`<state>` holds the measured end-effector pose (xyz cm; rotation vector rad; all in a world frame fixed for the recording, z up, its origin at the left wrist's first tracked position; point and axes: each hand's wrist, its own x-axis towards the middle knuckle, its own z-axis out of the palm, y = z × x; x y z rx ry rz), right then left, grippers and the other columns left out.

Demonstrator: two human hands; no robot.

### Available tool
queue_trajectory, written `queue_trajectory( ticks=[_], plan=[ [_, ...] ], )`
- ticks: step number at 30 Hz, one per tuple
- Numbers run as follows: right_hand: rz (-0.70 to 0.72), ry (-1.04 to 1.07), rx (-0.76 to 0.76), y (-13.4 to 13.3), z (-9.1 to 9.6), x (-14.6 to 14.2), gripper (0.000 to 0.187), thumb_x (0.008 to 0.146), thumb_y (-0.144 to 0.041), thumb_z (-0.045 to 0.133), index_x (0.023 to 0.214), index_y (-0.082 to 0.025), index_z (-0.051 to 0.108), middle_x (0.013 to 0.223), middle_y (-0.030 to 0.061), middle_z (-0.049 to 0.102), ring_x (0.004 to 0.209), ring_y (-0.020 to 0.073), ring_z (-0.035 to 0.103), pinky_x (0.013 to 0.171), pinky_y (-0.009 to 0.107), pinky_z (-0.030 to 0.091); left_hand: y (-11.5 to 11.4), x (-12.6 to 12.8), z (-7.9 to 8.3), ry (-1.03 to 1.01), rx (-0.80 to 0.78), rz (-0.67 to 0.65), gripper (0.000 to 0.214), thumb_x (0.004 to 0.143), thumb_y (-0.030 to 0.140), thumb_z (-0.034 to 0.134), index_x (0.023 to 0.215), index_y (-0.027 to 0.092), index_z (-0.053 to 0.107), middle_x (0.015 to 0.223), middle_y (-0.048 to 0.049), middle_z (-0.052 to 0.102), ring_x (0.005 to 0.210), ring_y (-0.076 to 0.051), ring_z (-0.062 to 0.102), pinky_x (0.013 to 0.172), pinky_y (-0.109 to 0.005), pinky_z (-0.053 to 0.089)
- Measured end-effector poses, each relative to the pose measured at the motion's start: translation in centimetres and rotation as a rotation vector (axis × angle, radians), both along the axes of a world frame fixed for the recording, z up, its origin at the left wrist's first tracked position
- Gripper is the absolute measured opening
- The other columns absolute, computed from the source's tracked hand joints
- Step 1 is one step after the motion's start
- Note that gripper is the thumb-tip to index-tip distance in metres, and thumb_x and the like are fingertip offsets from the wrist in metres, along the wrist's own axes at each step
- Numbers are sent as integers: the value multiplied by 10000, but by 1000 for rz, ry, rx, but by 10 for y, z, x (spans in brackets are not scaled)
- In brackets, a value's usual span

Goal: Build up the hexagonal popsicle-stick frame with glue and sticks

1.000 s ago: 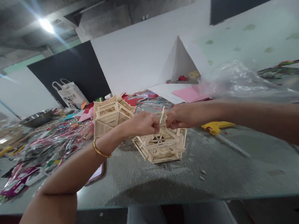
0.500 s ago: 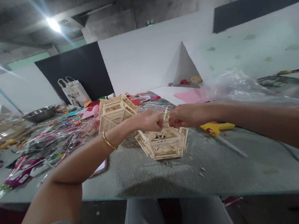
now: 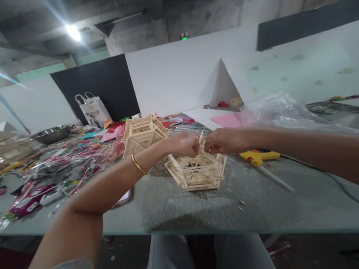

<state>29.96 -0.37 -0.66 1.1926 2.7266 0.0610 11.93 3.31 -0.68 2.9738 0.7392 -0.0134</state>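
A small many-sided model of thin wooden sticks point(image 3: 200, 177) stands on the table in front of me. A short upright stick point(image 3: 201, 136) juts from its top, between my two hands. My left hand point(image 3: 185, 144) is closed beside the left of this peak, its fingertips curled in and mostly hidden. On the other side my right hand point(image 3: 217, 141) is pinched close to the stick. Whatever is between the fingers is too small to make out. Behind my left forearm sits a larger stick model point(image 3: 142, 131).
A yellow glue gun point(image 3: 259, 157) with a glue stick lies right, its black cable trailing off. A phone point(image 3: 124, 197) lies under my left forearm. Plastic-wrapped craft pieces point(image 3: 85, 158) clutter the left, near a metal bowl point(image 3: 51, 134). Pink paper point(image 3: 226, 121) and clear plastic point(image 3: 277, 108) lie behind.
My head view has tilted up slightly, shifting the scene a little down. Both hands stay closed at the model's peak, with the right fingers drawn slightly closer to the upright stick.
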Motion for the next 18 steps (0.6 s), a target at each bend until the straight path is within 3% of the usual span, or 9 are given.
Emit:
queue_trajectory(
  ticks=[11, 18],
  plan=[
    [-38, -46, -2, -5, 6, -8, 227, 725, 5, 462, 735, -144, 634, 662, -3, 587, 577, 106, 463, 561, 225, 292, 5, 0, -3, -25, 39, -45, 169, 646, 103, 598, 730, 142, 739, 653, -12, 680, 559, -95, 508, 545, -234, 311],
    [-83, -5, 34, -8, 9, -5, 282, 790, -38, 499, 949, -152, 701, 896, 58, 678, 756, 164, 578, 666, 249, 371, 3, -1, -2, -11, 20, -22, 185, 655, 122, 590, 750, 142, 748, 676, -40, 697, 587, -115, 537, 562, -248, 334]
  ],
)
